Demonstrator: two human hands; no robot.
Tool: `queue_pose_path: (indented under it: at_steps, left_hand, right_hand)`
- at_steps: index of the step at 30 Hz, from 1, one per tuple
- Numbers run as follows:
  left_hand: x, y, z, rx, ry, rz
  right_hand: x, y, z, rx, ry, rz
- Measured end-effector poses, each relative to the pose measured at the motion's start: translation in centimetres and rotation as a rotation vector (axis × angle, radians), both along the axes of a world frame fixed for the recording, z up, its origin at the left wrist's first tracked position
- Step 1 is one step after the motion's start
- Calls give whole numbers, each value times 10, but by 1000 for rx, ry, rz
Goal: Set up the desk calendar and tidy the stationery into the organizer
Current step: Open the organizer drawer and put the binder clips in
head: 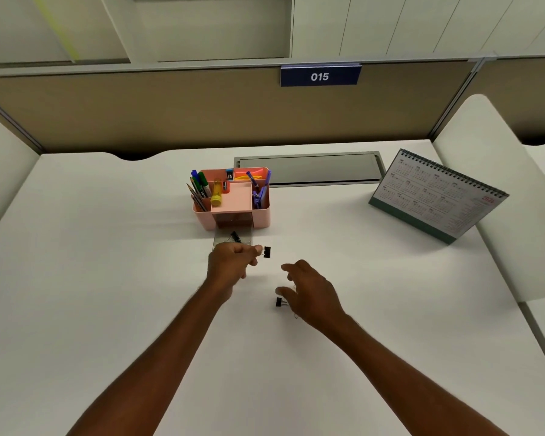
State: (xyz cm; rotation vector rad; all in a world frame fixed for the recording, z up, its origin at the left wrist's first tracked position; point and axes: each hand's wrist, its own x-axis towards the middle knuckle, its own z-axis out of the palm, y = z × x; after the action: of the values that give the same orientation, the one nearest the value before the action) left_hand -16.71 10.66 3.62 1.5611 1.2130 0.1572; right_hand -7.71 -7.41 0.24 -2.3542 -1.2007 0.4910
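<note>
1. Pink plastic organizer (233,212) sits on the worktop (107,247), its clear drawer (221,242) pulled out toward the person with one black clip (236,236) inside.
2. Left hand (230,265) pinches a binder clip (266,252) by its wire handle, just beside the drawer's front corner.
3. Right hand (312,291) hovers with loosely curled fingers, holding nothing, over a second clip (279,302) lying on the worktop (contact unclear).
4. Desk calendar (438,196) stands upright at the far right.
</note>
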Motion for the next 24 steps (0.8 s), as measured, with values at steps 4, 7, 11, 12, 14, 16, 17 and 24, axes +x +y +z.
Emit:
queue_pose_path:
  at_steps: [4, 7, 11, 12, 14, 16, 17, 24]
  left_hand:
    - [4, 28, 1, 28, -5, 142]
    - [1, 51, -4, 57, -4, 220]
    - [-5, 76, -16, 78, 41, 285]
    - [-4, 80, -19, 83, 59, 281]
    - [-2, 85, -26, 102, 103, 257]
    - [-1, 88, -32, 131, 155, 231]
    - [0, 88, -34, 147, 189, 218]
    - [9, 84, -38, 193, 345, 168]
  right_hand:
    - [-6, 3, -15, -159, -40, 114]
    - [-8, 7, -21, -198, -140, 193]
    - [-8, 9, -31, -205, -228, 267]
    - [-8, 9, -33, -200, -243, 270]
    - [-8, 9, -34, -197, -262, 273]
    - [-8, 9, -35, -205, -272, 280]
    - [-8, 9, -36, -207, -278, 281]
    - [-7, 10, -34, -214, -304, 289]
